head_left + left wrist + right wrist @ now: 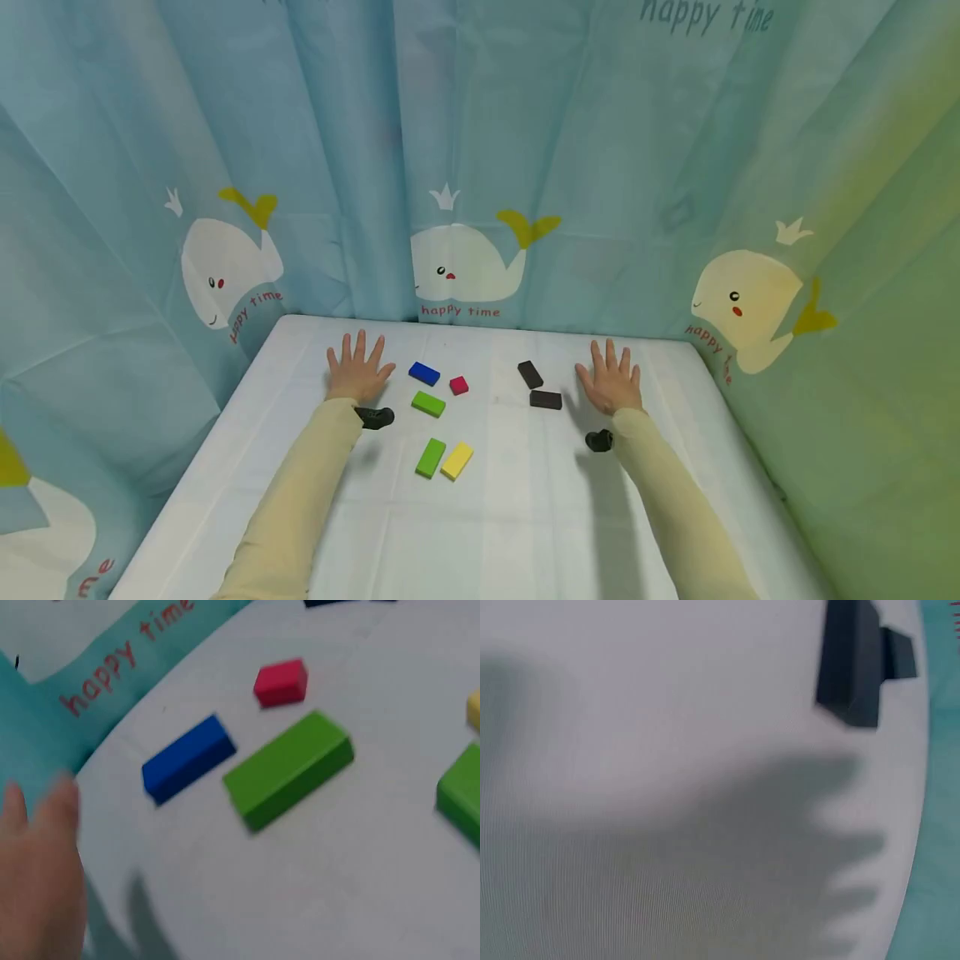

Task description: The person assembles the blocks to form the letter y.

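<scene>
My left hand is at the table's far left with its fingers spread, holding nothing. Nearest to it lies a blue block, with a small red block and a green block close by. Closer to me, a second green block and a yellow block lie side by side. At the right, my right hand has its fingers spread and holds nothing. Two black blocks lie to its left. The right wrist view shows the hand's shadow but not the hand.
A white cloth covers the table. Blue curtains printed with whales hang along its far edge and sides. A small black device sits at the left wrist, and another black device at the right.
</scene>
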Motion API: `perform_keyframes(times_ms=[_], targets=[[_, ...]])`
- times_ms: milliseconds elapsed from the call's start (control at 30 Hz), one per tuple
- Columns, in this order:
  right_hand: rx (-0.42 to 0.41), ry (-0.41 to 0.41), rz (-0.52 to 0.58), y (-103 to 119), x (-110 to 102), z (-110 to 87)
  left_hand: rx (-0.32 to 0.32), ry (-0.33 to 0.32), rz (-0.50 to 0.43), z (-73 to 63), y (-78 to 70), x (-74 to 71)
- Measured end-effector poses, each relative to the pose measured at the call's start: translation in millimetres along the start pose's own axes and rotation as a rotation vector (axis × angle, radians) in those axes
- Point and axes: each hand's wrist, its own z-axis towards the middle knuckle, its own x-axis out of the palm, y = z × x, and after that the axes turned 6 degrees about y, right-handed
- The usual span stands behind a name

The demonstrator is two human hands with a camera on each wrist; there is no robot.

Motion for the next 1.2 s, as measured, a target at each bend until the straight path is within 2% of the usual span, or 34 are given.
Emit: perform_keyframes(times_ms=[200,500,633,733,833,1067,1200], targets=[[0.1,0.006,0.056,18,4,-3.6,0.043,-0.025,-0.045,7.4,-26.7,7.8],[0.085,-0.094,0.052,50,19,-12.7,0.242,-0.075,-0.246,20.1,-76.9,22.0],[0.098,-0.084,0.059,62,27,-17.9,0.305,-0.037,-0.262,23.0,-94.5,27.7],[0.125,-0.05,0.072,69,33,-20.3,0.306,0.004,-0.237,23.8,-103.7,31.1],[0.153,-0.04,0.085,74,39,-20.3,0.294,0.018,-0.201,23.5,-108.7,33.4],[0.175,-0.055,0.115,84,50,-16.7,0.272,-0.044,-0.194,23.4,-116.4,41.4],[0.166,-0.074,0.133,90,54,-14.8,0.25,-0.043,-0.206,24.7,-119.3,49.6]])
